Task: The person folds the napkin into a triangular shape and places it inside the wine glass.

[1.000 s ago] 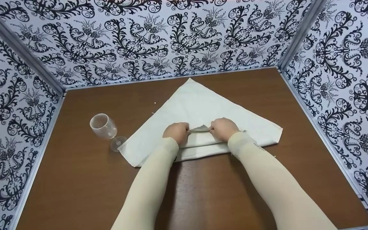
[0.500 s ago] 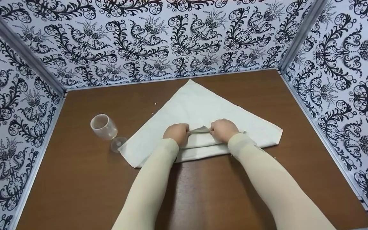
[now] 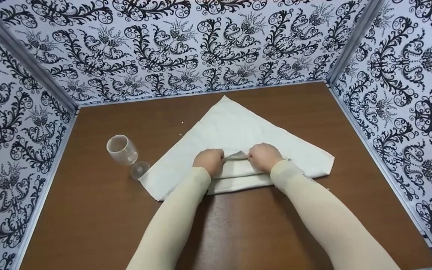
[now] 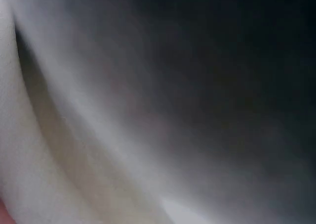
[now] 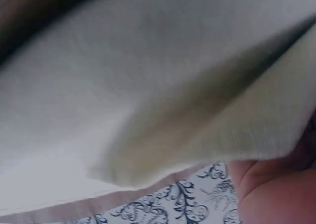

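Note:
A white cloth napkin [image 3: 234, 123] lies on the brown table, its far part a triangle pointing away and its near edge in folded layers. My left hand [image 3: 209, 161] pinches the folded edge left of the middle, fingers curled. Close beside it, my right hand [image 3: 264, 156] grips the same fold from the right. A short stretch of cloth arches up between the two hands. The right wrist view shows the cloth [image 5: 148, 85] near the palm [image 5: 276, 194]. Blurred cloth [image 4: 74, 135] fills much of the left wrist view, hiding the fingers.
A clear stemmed glass [image 3: 122, 150] stands left of the napkin, its foot close to the napkin's left corner. White walls with black scrollwork [image 3: 178, 45] enclose the table [image 3: 88, 210] at the back and sides. Small white specks lie near the napkin's left edge.
Both hands keep their hold on the fold and have shifted slightly toward the body, drawing the napkin with them. Its far tip sits a little nearer.

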The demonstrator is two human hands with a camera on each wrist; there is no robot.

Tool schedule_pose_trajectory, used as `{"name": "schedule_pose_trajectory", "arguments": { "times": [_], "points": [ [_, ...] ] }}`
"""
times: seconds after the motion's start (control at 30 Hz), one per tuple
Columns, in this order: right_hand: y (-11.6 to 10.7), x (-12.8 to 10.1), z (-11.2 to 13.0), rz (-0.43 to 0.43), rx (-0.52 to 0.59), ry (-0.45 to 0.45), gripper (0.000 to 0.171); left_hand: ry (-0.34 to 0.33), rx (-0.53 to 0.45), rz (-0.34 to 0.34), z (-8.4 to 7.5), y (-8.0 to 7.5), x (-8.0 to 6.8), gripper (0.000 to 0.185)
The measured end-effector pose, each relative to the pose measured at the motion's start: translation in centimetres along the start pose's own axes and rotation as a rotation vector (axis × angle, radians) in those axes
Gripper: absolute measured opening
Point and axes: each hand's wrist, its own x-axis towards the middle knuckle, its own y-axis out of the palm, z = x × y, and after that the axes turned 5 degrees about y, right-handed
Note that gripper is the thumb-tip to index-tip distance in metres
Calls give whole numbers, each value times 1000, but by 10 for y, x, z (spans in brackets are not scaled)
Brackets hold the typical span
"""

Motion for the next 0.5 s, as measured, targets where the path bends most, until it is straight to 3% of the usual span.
{"name": "schedule_pose_trajectory", "arguments": {
  "times": [0.2, 0.3, 0.5],
  "points": [
    [-8, -6, 0, 57, 2, 15, 29, 66, 21, 26, 1, -6, -4, 22],
    [-13, -5, -1, -2, 20, 28, 27, 73, 13, 6, 2, -13, 0, 21],
    [-19, 9, -3, -160, 90, 84, 27, 37, -41, -112, 1, -22, 13, 20]
  ]
}}
